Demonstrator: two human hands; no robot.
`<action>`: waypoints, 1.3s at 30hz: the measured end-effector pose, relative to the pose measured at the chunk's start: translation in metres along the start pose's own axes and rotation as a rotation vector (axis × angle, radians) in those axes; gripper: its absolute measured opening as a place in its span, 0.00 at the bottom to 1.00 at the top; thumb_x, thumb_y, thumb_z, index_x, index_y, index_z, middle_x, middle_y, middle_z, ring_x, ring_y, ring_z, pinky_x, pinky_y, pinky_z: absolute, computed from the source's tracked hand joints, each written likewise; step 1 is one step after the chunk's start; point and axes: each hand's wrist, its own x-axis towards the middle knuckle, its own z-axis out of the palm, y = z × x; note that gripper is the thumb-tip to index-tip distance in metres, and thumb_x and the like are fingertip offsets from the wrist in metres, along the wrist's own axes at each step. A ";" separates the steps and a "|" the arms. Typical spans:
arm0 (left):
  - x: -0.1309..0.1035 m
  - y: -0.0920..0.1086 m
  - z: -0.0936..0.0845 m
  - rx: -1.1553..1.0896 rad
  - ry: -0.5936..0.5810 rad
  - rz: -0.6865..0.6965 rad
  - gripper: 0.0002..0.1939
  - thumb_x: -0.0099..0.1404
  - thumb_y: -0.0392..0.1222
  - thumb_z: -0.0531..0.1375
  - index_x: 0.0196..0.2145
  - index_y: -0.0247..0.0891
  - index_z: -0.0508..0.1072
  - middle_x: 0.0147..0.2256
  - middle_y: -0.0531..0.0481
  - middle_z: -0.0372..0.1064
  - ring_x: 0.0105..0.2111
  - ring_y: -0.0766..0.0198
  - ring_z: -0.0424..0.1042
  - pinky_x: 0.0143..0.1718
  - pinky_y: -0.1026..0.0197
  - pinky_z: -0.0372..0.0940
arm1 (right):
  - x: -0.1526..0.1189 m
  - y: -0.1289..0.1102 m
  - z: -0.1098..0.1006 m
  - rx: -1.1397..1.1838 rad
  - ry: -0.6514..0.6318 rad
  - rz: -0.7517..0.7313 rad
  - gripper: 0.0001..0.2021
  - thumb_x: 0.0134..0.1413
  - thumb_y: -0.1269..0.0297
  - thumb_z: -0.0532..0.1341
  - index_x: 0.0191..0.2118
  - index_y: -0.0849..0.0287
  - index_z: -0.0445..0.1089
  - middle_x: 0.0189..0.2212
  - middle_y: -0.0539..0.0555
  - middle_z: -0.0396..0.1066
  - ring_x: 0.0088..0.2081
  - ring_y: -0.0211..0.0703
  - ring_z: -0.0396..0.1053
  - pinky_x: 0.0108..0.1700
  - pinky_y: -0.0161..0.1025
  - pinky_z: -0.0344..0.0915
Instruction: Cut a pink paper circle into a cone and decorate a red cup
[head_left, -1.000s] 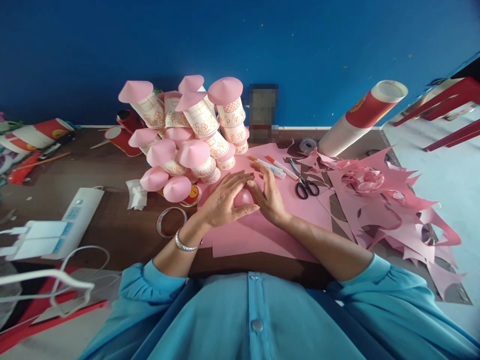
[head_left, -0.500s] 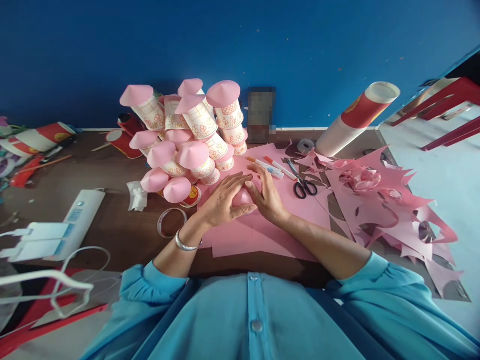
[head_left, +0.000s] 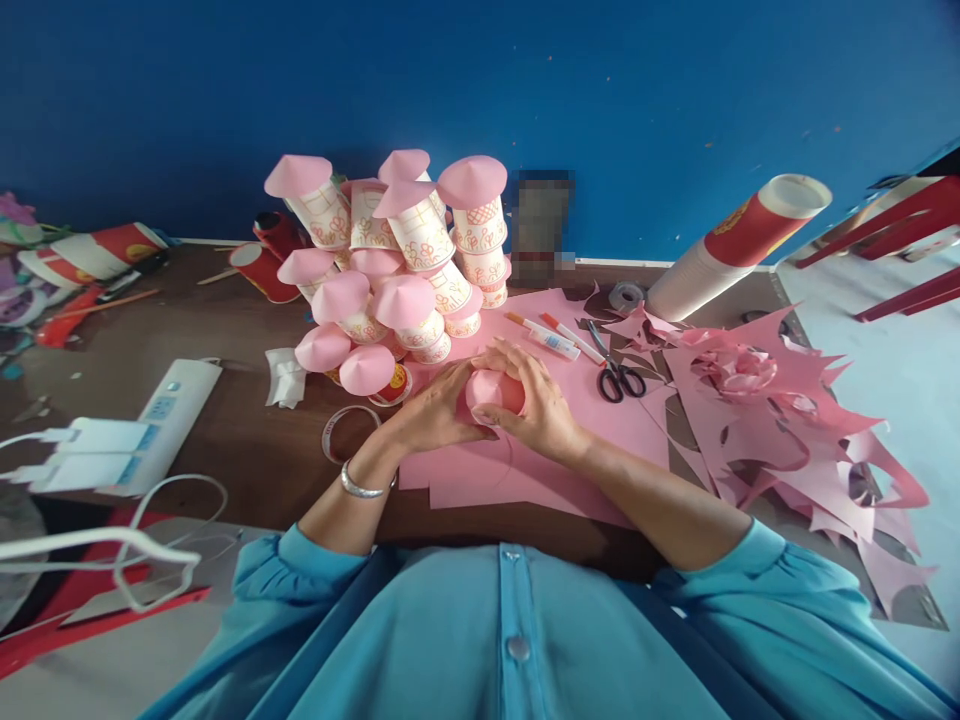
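Note:
Both of my hands cup a small cup capped with a pink paper cone [head_left: 495,390] over a sheet of pink paper [head_left: 540,450]. My left hand [head_left: 433,412], with a silver bangle at the wrist, wraps its left side. My right hand [head_left: 534,398] curls over its right side and top. Only the pink top shows between my fingers. Just beyond stands a pile of decorated paper cups with pink cone lids [head_left: 390,270].
Black-handled scissors [head_left: 616,375] and two markers [head_left: 547,335] lie right of my hands. Pink paper offcuts [head_left: 780,400] spread to the right, near a leaning stack of red cups [head_left: 735,245]. A tape roll [head_left: 346,432] and a white power strip [head_left: 142,425] lie left.
My fingers have curled in from flat to cupped around the pink-capped cup, so more of its top shows. The view shifted slightly.

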 end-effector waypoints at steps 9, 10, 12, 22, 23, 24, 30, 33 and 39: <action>0.008 -0.019 0.025 0.043 0.050 0.047 0.25 0.65 0.52 0.67 0.55 0.38 0.71 0.55 0.40 0.76 0.60 0.45 0.74 0.64 0.40 0.68 | -0.001 -0.004 0.001 -0.048 0.064 -0.068 0.36 0.67 0.50 0.64 0.73 0.49 0.49 0.64 0.62 0.71 0.67 0.60 0.68 0.70 0.69 0.59; 0.006 -0.019 0.028 0.068 0.078 0.039 0.24 0.66 0.52 0.66 0.55 0.38 0.71 0.54 0.40 0.76 0.58 0.44 0.75 0.63 0.40 0.69 | 0.000 -0.006 0.001 -0.056 0.074 -0.088 0.36 0.67 0.50 0.63 0.73 0.49 0.48 0.65 0.62 0.70 0.67 0.60 0.67 0.71 0.70 0.57; 0.003 -0.017 0.036 0.138 0.148 0.002 0.23 0.67 0.50 0.64 0.55 0.36 0.69 0.51 0.40 0.76 0.55 0.43 0.76 0.61 0.39 0.70 | 0.000 -0.008 0.004 -0.076 0.089 -0.093 0.36 0.67 0.51 0.63 0.73 0.49 0.47 0.64 0.62 0.71 0.68 0.61 0.67 0.72 0.70 0.55; -0.002 -0.012 0.050 0.282 0.259 -0.097 0.21 0.62 0.45 0.65 0.51 0.40 0.67 0.44 0.41 0.72 0.46 0.45 0.75 0.50 0.42 0.73 | 0.000 -0.002 0.011 -0.112 0.088 0.001 0.39 0.66 0.49 0.63 0.74 0.51 0.46 0.59 0.60 0.77 0.66 0.59 0.69 0.73 0.71 0.53; -0.002 -0.013 0.050 0.280 0.253 -0.104 0.22 0.62 0.45 0.65 0.51 0.40 0.67 0.44 0.41 0.72 0.46 0.45 0.75 0.50 0.41 0.73 | 0.000 -0.002 0.011 -0.106 0.089 -0.005 0.39 0.66 0.48 0.63 0.74 0.51 0.45 0.59 0.61 0.76 0.67 0.59 0.68 0.73 0.71 0.53; -0.002 -0.013 0.050 0.277 0.244 -0.113 0.22 0.62 0.46 0.66 0.52 0.40 0.67 0.44 0.41 0.73 0.47 0.44 0.75 0.51 0.40 0.73 | 0.000 -0.002 0.011 -0.098 0.089 -0.008 0.40 0.66 0.47 0.63 0.74 0.51 0.44 0.60 0.61 0.76 0.67 0.59 0.68 0.73 0.71 0.53; 0.000 -0.011 0.044 0.196 0.189 -0.054 0.30 0.61 0.48 0.67 0.57 0.38 0.65 0.52 0.36 0.74 0.54 0.42 0.74 0.57 0.37 0.70 | -0.001 -0.001 0.011 -0.094 0.079 0.004 0.41 0.65 0.44 0.63 0.74 0.50 0.45 0.61 0.61 0.74 0.67 0.60 0.68 0.73 0.72 0.52; 0.004 -0.010 0.041 0.130 0.173 -0.005 0.32 0.62 0.50 0.68 0.60 0.39 0.65 0.56 0.36 0.74 0.58 0.42 0.73 0.62 0.35 0.68 | -0.001 -0.002 0.008 -0.086 0.073 -0.014 0.42 0.65 0.45 0.64 0.74 0.50 0.43 0.62 0.61 0.74 0.67 0.61 0.67 0.73 0.73 0.50; 0.003 -0.012 0.025 0.054 0.061 -0.060 0.49 0.53 0.53 0.76 0.66 0.39 0.62 0.63 0.34 0.68 0.66 0.37 0.66 0.66 0.34 0.64 | 0.004 -0.004 -0.016 0.003 0.130 -0.040 0.34 0.71 0.52 0.59 0.75 0.46 0.45 0.70 0.60 0.64 0.72 0.58 0.60 0.73 0.68 0.56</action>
